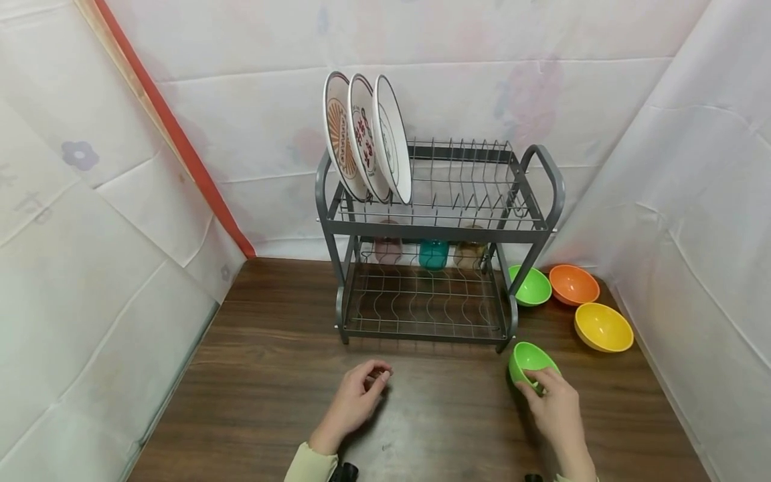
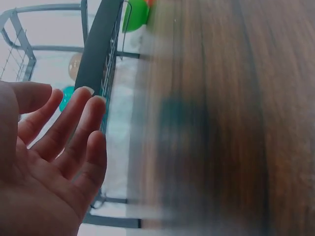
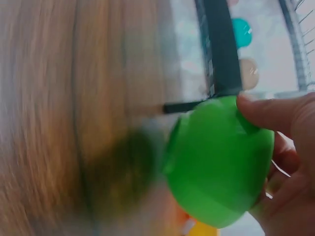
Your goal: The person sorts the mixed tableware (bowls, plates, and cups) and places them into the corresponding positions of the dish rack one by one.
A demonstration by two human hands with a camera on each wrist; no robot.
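Observation:
A green bowl [image 1: 530,361] is tilted in my right hand [image 1: 555,405], which pinches its rim between thumb and fingers. The right wrist view shows the outside of this green bowl [image 3: 219,162], with the thumb pressed on its wall and a dark shadow on the wood beside it. My left hand [image 1: 355,398] holds nothing and hovers low over the table in front of the rack, fingers loosely bent. From the left wrist, the palm and relaxed fingers of the left hand [image 2: 59,142] show near the rack's lower bar.
A grey two-tier dish rack [image 1: 421,235] stands on the wooden table [image 1: 265,375]. Three plates [image 1: 391,140] lean upright at its top left. Pink, teal [image 1: 434,254] and amber cups sit at the lower back. Right of it are another green bowl [image 1: 533,288], an orange bowl [image 1: 574,284] and a yellow bowl [image 1: 604,328].

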